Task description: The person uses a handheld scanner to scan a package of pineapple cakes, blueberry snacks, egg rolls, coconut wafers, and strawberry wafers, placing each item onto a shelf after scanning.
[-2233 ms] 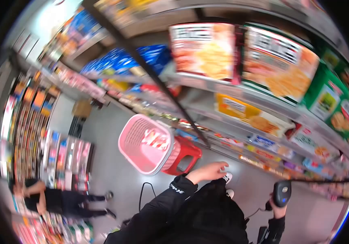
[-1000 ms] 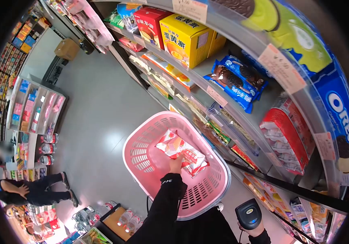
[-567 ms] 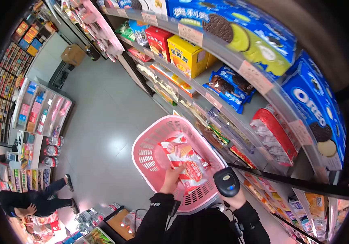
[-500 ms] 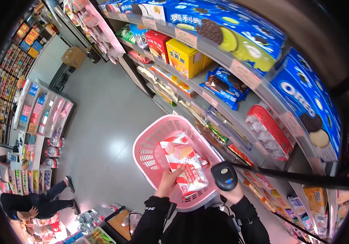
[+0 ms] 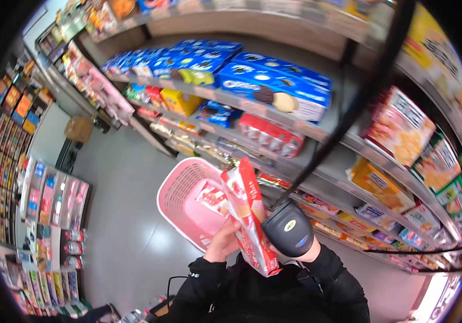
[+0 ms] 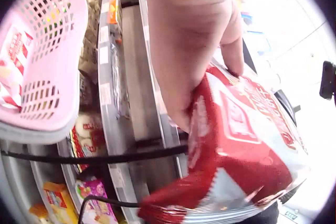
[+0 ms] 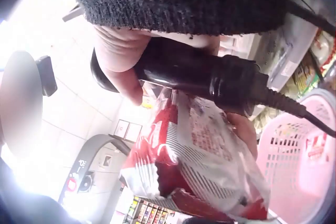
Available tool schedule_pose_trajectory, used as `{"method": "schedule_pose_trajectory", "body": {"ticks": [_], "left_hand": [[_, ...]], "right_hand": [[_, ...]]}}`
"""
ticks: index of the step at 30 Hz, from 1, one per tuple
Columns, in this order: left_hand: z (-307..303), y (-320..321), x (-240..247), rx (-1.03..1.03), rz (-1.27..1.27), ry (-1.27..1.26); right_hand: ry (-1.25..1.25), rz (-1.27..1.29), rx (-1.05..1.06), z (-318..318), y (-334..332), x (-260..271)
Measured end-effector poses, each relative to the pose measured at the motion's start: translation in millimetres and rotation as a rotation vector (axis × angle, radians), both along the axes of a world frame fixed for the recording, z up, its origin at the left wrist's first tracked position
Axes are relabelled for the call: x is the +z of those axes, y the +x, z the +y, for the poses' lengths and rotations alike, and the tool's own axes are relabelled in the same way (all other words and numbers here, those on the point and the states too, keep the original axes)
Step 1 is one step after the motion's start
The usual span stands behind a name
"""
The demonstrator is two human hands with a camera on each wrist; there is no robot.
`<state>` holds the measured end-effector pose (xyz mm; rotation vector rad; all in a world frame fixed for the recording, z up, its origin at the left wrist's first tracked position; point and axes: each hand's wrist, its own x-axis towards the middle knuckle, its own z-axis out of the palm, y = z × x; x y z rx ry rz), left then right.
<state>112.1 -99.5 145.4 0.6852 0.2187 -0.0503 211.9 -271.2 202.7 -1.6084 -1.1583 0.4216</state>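
Note:
My left hand (image 5: pixel 224 240) grips a red and white packet of wafers (image 5: pixel 247 218) and holds it up beside the pink basket's near side. In the left wrist view the thumb and fingers pinch the packet's (image 6: pixel 247 124) upper edge. My right hand (image 5: pixel 311 253) holds a black handheld barcode scanner (image 5: pixel 289 229), its head right at the packet's right side. The right wrist view shows fingers wrapped round the scanner's handle (image 7: pixel 178 71), with the packet (image 7: pixel 210 150) just beyond it. Another red and white packet (image 5: pixel 212 198) lies in the pink basket (image 5: pixel 188 169).
Shelves hold blue Oreo boxes (image 5: pixel 274 81), a red multipack (image 5: pixel 271 134) and biscuit boxes (image 5: pixel 403 129). The scanner's cable (image 7: pixel 294 106) trails past the basket. At the left stand a display rack (image 5: pixel 56 196) and bottles (image 5: pixel 74 247). A cardboard box (image 5: pixel 79 129) sits on the floor.
My left hand reached into the basket, took hold of the wafer packet and has lifted it toward me. The scanner has come in from the right to the packet. The head view has turned.

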Motion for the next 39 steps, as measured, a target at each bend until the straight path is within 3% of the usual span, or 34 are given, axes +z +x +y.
{"method": "schedule_pose_trajectory", "body": {"ticks": [2,4,6,7,8,10,14,18,24,28,29,39], "left_hand": [[-24.6,10.5,12.6,0.023,-0.091,-0.333],[-47.7,18.2,10.1,0.08,0.049,-0.29],[-76.3,10.9,31.8,0.06,-0.012,0.129],[-82.0,13.5,29.0,-0.034,-0.036,0.142],[-88.2,17.2,17.8,-0.158,-0.117,-0.32],[-104.7,39.4,7.2,-0.375,-0.571,-0.443],[-127.4,44.6,33.9,-0.509,-0.671,-0.477],[-166.3,30.8,45.6,-0.519,-0.561,-0.503],[-210.7,12.8,36.5,-0.76,-0.192,-0.611],[-238.5,-2.6,26.7,-0.877,-0.109,-0.606],[-241.0,1.6,2.8,-1.003,-0.115,-0.712],[-266.1,4.8,-2.3,-1.072,-0.119,-0.724]], "right_hand": [[-0.07,-0.038,0.083,-27.7,-4.1,-3.7],[-0.014,0.058,0.045,-49.5,-12.7,4.2],[-0.022,0.329,0.108,-72.5,-20.5,8.7],[0.024,0.335,0.149,-84.3,-24.3,23.2],[0.04,0.333,0.124,-97.5,-25.2,31.3],[0.037,0.289,0.324,-125.6,-26.5,40.5],[0.008,0.278,0.26,-181.2,-33.3,49.2],[-0.002,0.204,0.141,-230.6,-38.2,57.4],[-0.075,0.113,0.043,-285.7,-41.8,67.2],[-0.159,0.058,-0.017,-308.7,-42.8,78.5],[-0.171,0.029,-0.012,-311.9,-43.4,80.9],[-0.181,0.034,0.018,-324.0,-50.5,76.8]]}}
